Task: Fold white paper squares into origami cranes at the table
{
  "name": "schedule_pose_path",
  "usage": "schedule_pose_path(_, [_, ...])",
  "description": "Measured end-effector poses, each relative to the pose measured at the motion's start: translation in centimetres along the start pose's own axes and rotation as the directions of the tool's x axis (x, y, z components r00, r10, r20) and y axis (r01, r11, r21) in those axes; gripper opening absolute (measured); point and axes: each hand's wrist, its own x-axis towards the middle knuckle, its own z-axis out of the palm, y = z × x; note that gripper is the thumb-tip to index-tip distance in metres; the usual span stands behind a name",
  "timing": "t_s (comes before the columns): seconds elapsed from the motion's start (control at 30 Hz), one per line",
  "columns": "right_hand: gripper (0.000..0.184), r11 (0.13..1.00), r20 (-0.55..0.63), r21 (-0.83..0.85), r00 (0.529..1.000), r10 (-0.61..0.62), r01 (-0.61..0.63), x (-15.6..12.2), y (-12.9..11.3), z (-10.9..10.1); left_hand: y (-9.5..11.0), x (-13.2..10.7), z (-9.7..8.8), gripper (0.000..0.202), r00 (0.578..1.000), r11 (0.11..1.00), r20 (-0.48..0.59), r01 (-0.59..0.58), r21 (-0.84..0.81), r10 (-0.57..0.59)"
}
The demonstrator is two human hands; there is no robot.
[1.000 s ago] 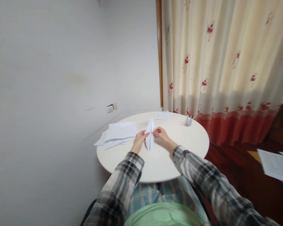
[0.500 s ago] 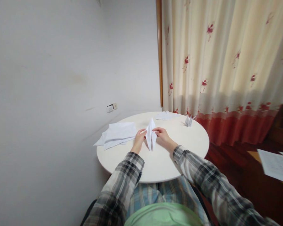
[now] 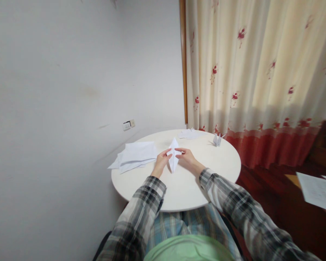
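Note:
A white sheet folded into a long diamond, the folded paper (image 3: 173, 165), is held upright over the near middle of the round white table (image 3: 184, 194). Gripping its left edge is my left hand (image 3: 161, 159), thumb and fingers closed on the paper. From the other side my right hand (image 3: 187, 157) pinches the right edge, with fingertips lying over the front face. The diamond's upper and lower points stick out beyond both hands; fingers cover part of its middle.
Several loose white sheets (image 3: 139, 151) lie at the table's left. A folded paper crane (image 3: 217, 140) stands at the right rim, and paper scraps (image 3: 191, 133) lie at the back. A wall socket (image 3: 126, 125) and curtain (image 3: 233, 72) are beyond. Written sheets (image 3: 319, 190) rest far right.
Both hands have moved slightly closer together on the folded paper. Its lower end, split into two points before, now looks closed into one, and my right fingers reach further over its face.

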Motion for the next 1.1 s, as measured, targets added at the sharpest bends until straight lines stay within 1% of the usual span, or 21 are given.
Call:
schedule_pose_path(0.1, [0.045,1.000,0.011,0.018,1.000,0.012,-0.012,0.1,0.1,0.0,-0.1,0.1,-0.1,0.046,1.000,1.000,-0.024,-0.010,-0.006,0.010])
schedule_pose_path(0.3, [0.045,0.997,-0.026,-0.073,0.999,-0.032,0.030,-0.1,-0.3,-0.2,0.1,-0.1,-0.1,0.047,1.000,0.999,-0.016,0.022,-0.038,-0.023])
schedule_pose_path(0.37, [0.047,0.998,-0.041,-0.042,0.998,-0.043,0.041,-0.2,-0.6,-0.1,0.2,-0.1,-0.2,0.045,0.999,0.998,-0.015,0.033,-0.059,-0.034])
schedule_pose_path(0.43, [0.048,0.999,-0.052,0.031,0.998,-0.031,0.033,-0.2,-0.7,-0.1,0.1,-0.1,-0.3,0.042,0.999,0.997,-0.024,0.036,-0.070,-0.037])
schedule_pose_path(0.53, [0.041,0.993,-0.079,0.116,0.997,0.010,-0.001,-0.1,-0.7,-0.3,-0.1,0.2,-0.5,0.039,0.999,0.999,-0.048,0.016,-0.043,-0.018])
schedule_pose_path(0.6, [0.035,0.995,-0.131,0.103,0.991,0.016,-0.002,0.0,-0.5,-0.5,-0.3,0.4,-0.5,0.037,0.998,0.999,-0.055,0.010,-0.044,-0.012])
schedule_pose_path(0.67, [0.031,0.998,-0.185,0.065,0.983,0.019,-0.007,0.1,-0.3,-0.6,-0.3,0.6,-0.4,0.033,0.998,0.996,-0.057,0.018,-0.090,-0.023])
schedule_pose_path(0.73, [0.029,0.998,-0.189,0.047,0.981,0.045,-0.037,0.1,0.0,-0.5,-0.2,0.7,-0.2,0.027,0.997,0.988,-0.051,0.045,-0.148,-0.053])
schedule_pose_path(0.77, [0.028,0.998,-0.158,0.045,0.986,0.057,-0.051,0.1,0.0,-0.4,-0.1,0.8,0.0,0.024,0.997,0.983,-0.038,0.066,-0.170,-0.074])
schedule_pose_path(0.83, [0.025,0.997,-0.042,0.048,0.997,0.060,-0.058,0.0,0.2,-0.1,-0.1,0.8,0.3,0.021,0.993,0.974,0.012,0.120,-0.191,-0.120])
schedule_pose_path(0.9, [0.025,0.998,0.071,0.043,0.997,0.043,-0.046,-0.2,0.2,0.1,-0.1,0.8,0.5,0.020,0.985,0.967,0.072,0.166,-0.196,-0.154])
schedule_pose_path(0.93, [0.025,0.999,0.100,0.034,0.994,0.036,-0.039,-0.2,0.2,0.1,-0.2,0.8,0.6,0.021,0.980,0.963,0.099,0.189,-0.193,-0.172])
schedule_pose_path(0.97, [0.025,0.999,0.104,0.022,0.994,0.033,-0.035,-0.2,0.2,0.1,-0.3,0.8,0.6,0.025,0.974,0.959,0.121,0.211,-0.189,-0.191])
schedule_pose_path(1.03, [0.025,1.000,0.068,-0.002,0.997,0.024,-0.024,-0.1,0.2,0.0,-0.3,0.7,0.7,0.037,0.963,0.955,0.169,0.238,-0.178,-0.209])
schedule_pose_path(1.1, [0.023,1.000,0.013,-0.027,1.000,0.007,-0.007,0.1,0.1,-0.2,-0.2,0.5,0.8,0.047,0.959,0.963,0.212,0.221,-0.152,-0.186])
